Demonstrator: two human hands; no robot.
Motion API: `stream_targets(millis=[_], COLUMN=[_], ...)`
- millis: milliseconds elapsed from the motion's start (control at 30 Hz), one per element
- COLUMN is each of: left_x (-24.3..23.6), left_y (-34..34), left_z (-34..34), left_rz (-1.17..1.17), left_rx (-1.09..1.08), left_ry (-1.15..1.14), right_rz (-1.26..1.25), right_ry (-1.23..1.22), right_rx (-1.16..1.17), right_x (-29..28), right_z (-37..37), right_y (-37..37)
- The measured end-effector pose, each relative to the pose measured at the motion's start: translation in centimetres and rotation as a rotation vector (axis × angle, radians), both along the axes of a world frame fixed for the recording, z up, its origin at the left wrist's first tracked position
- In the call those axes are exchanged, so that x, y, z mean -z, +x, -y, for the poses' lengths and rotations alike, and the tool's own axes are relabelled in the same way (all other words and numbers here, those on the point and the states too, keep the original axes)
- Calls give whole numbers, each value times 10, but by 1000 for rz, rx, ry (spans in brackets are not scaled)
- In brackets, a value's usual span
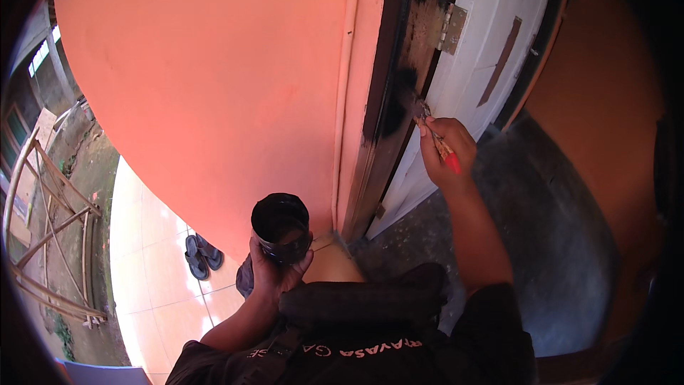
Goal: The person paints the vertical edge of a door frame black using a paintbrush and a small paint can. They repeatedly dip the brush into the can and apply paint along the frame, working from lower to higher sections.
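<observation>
My right hand (449,148) grips a paintbrush (443,148) with a red-ended handle. Its bristles, partly blurred, are at the wooden door frame (420,46), beside a patch of wet-looking black paint (393,103). Bare brown wood shows above that patch, up by a metal hinge (452,29). Low in front of me, my left hand (274,271) is wrapped around a black paint can (282,232). The can is tilted a little toward me and its open top shows a dark inside; how much paint it holds I cannot tell.
A white door (477,50) stands open beside the frame. To the left runs an orange wall (214,64) with a thin vertical pipe (344,93). Dark sandals (202,257) lie on the pale tiles (160,264). Outside at far left is a bamboo structure (53,228).
</observation>
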State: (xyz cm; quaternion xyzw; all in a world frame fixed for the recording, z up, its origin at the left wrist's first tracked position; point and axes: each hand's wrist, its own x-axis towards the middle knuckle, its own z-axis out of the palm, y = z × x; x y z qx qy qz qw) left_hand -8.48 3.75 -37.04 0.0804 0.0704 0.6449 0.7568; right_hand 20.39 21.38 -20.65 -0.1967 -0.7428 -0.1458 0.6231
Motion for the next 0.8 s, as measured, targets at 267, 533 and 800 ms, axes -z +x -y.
stream_targets(millis=[267,533,800], left_x=[0,3,7], left_y=[3,3,1], left_z=[1,1,1], left_rz=[13,-3,-3], left_rx=[7,-4,5], left_ry=[-18,4,-20], right_rz=[54,54,-10], right_ry=[-68,-130,-66], right_rx=[-9,-22,2], right_x=[-8,-7,-5], right_z=[1,-1,1], right_y=[-5,-6,-1])
